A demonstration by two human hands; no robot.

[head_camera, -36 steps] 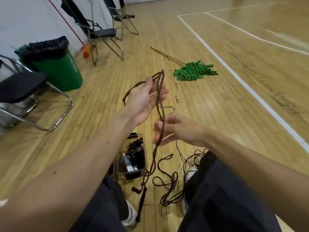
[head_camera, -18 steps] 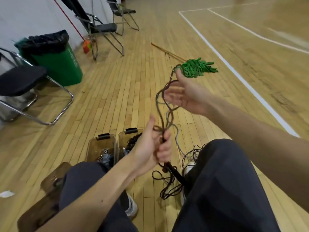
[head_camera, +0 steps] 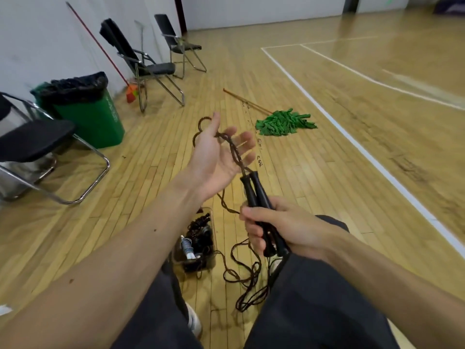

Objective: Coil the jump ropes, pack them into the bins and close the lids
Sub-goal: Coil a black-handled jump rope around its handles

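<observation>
Far to the left of the clear bin [head_camera: 213, 258], a black folding chair [head_camera: 32, 139] stands on the wooden floor [head_camera: 151, 172]. Beyond it a green trash can [head_camera: 93, 117] lined with a black bag sits by the wall [head_camera: 37, 34]. Further back from the bin, a red-handled broom [head_camera: 130, 93] leans on the wall beside 2 more folding chairs [head_camera: 151, 69]. The bin itself stands on the floor, open at the top, with coiled ropes heaped inside. Above the bin and a little beyond it, the left hand [head_camera: 219, 157] is held palm up with the fingers spread and relaxed, grasping nothing. The brown jump rope [head_camera: 232, 149] lies twisted across the palm and loops behind the thumb. From there the rope runs down to its 2 black handles [head_camera: 256, 192], held side by side above the bin and just to its right. The right hand [head_camera: 274, 227] is clenched round the lower half of both handles. Below that hand, just right of the bin, the slack of the rope trails in loose loops on the floor. Well beyond the bin and to its right a green mop [head_camera: 284, 122] lies on the boards, and further right a white court line [head_camera: 352, 142] crosses the floor
</observation>
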